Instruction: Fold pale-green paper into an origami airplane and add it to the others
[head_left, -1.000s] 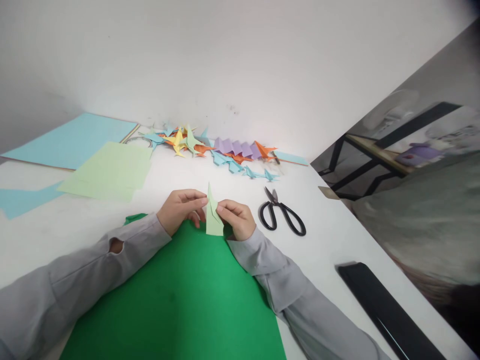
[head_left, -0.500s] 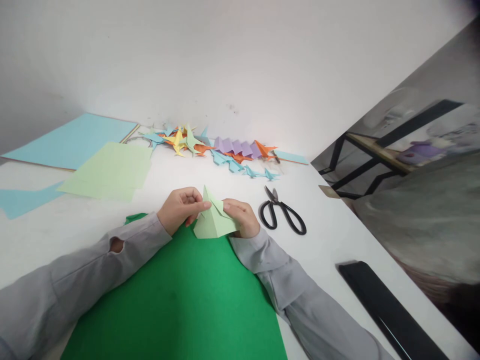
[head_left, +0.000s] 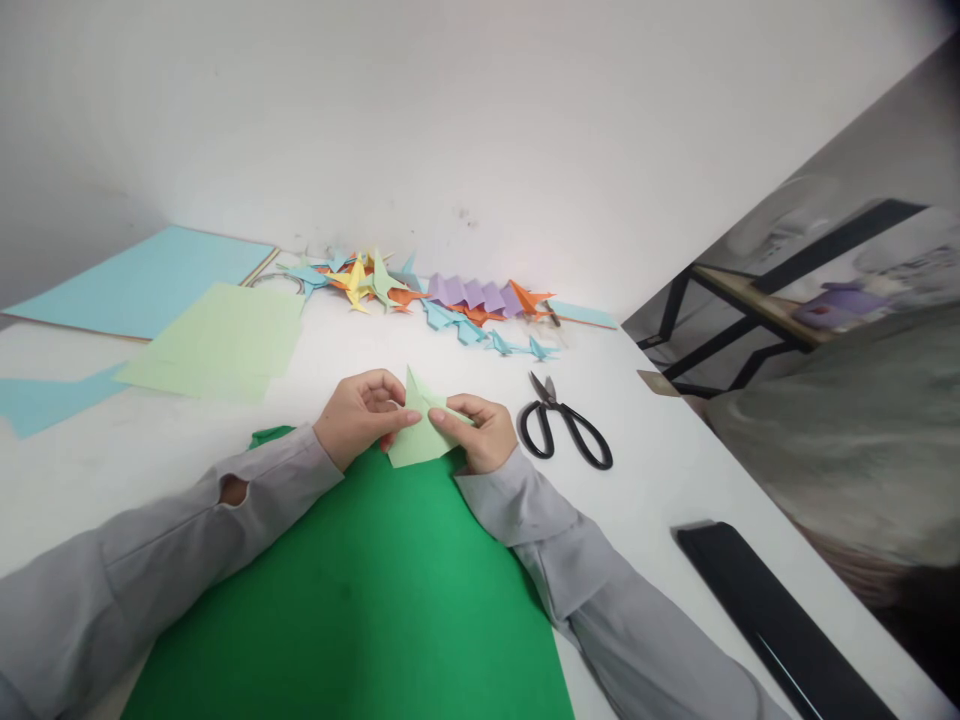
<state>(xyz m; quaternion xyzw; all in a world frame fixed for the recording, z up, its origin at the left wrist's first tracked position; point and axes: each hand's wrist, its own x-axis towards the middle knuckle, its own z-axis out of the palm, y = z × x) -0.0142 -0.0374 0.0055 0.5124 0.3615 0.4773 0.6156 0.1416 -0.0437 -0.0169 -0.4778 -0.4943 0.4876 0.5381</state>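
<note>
Between my hands is a partly folded piece of light green paper [head_left: 420, 443], with a pointed tip at its top. My left hand [head_left: 367, 415] pinches its left side, thumb pressed on the front. On the right, my right hand [head_left: 484, 432] grips the other side, its thumb lying on the folds near the middle. The fingers behind the paper are partly hidden. Under the hands and forearms lies a large green sheet [head_left: 360, 600] on the white table.
Black-handled scissors [head_left: 559, 410] lie right of my right hand. Folded paper figures [head_left: 375, 282] in several colours line the wall. Light green sheets [head_left: 217, 335] and a blue sheet [head_left: 150, 285] lie at the left. A long black object [head_left: 772, 610] sits near the right edge.
My right thumb has moved left and down onto the middle of the paper. The paper's folds now look flatter and its lower edge sits slightly higher. My left hand has barely moved.
</note>
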